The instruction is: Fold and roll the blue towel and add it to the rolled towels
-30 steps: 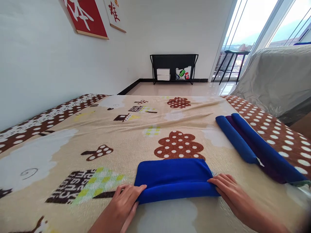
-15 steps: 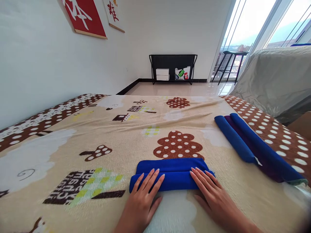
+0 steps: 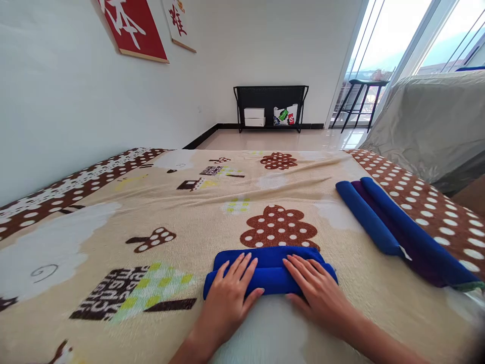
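A bright blue cloth [image 3: 270,281], partly rolled up from its near side, lies in front of me, with a flat strip at its far edge. On the left part of the roll my left hand [image 3: 230,296] lies flat, fingers outstretched and fingertips on the far strip. My right hand [image 3: 316,288] rests the same way on the right part, its thumb at the roll's near edge. Both palms face down. Farther right lie rolled cloths in darker blue [image 3: 369,220] and blue with purple [image 3: 413,232], a small white tag showing between them.
A beige patterned blanket [image 3: 204,222] with brown dotted borders spreads under everything. Beyond it stand a black rack [image 3: 271,103] with white boxes and a black stool [image 3: 359,96]. A grey covered piece of furniture [image 3: 432,121] is at the right, a white wall at the left.
Both hands have slid forward over the blue cloth, fingertips now on its far strip. My right hand has also moved a little left.
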`<state>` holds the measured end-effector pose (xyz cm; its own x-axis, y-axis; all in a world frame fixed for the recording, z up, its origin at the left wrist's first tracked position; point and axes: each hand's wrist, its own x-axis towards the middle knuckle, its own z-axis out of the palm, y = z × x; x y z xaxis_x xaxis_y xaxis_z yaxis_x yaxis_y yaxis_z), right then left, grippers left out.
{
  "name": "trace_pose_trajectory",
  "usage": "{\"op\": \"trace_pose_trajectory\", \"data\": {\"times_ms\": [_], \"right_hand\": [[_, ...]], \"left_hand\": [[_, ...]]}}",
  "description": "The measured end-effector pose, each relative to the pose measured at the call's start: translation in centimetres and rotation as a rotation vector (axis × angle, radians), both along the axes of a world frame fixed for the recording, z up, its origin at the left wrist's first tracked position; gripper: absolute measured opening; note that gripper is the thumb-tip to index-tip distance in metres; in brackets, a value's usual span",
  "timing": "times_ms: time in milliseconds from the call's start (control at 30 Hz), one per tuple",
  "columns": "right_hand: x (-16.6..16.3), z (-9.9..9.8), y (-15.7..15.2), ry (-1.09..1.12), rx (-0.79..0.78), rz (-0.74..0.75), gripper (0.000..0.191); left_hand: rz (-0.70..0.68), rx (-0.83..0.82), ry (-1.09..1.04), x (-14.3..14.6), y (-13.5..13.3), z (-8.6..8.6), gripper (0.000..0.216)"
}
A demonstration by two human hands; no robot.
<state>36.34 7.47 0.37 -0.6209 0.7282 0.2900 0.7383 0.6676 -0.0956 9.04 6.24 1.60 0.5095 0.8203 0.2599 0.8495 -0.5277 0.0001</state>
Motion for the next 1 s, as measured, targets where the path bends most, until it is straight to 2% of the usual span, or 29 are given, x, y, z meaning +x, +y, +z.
{"op": "trace_pose_trajectory", "data": {"times_ms": [100, 200, 367, 467, 533, 633, 767, 900, 1000], "right_hand": [[3.3, -1.2, 1.1, 0.033, -0.01, -0.091, 0.065], [5.7, -1.6, 1.4, 0.05, -0.03, -0.089, 0.065], [7.6, -1.4, 0.2, 0.026, 0.028, -0.049, 0.072], [8.8, -2.2, -0.7, 0.031, 0.111, -0.029, 0.071], [9.4, -2.9, -1.0, 0.044, 0.126, -0.024, 0.07], [9.6, -3.3, -0.5, 0.086, 0.072, -0.026, 0.066], [9.2, -2.1, 0.9, 0.183, -0.035, -0.054, 0.053], [9.2, -0.2, 1.5, 0.207, -0.14, -0.091, 0.036], [7.9, 0.4, 1.6, 0.157, -0.042, -0.128, 0.028]], "left_hand": [[0.094, -0.007, -0.029, -3.6, 0.7, -1.1, 0.06], [0.106, 0.017, -0.014, -6.0, 0.7, -1.4, 0.058], [0.039, 0.208, 0.056, -6.9, -1.2, 0.2, 0.053], [-0.026, 0.232, 0.063, -7.2, -3.1, 1.0, 0.052], [-0.053, 0.212, 0.058, -7.3, -3.7, 1.0, 0.052], [-0.03, 0.196, 0.016, -7.2, -3.1, 0.3, 0.051], [-0.02, 0.185, -0.071, -7.2, -1.2, 0.3, 0.049], [-0.064, 0.019, -0.048, -7.6, -0.7, 2.5, 0.049], [0.007, 0.003, 0.047, -6.7, -0.9, 3.4, 0.044]]}}
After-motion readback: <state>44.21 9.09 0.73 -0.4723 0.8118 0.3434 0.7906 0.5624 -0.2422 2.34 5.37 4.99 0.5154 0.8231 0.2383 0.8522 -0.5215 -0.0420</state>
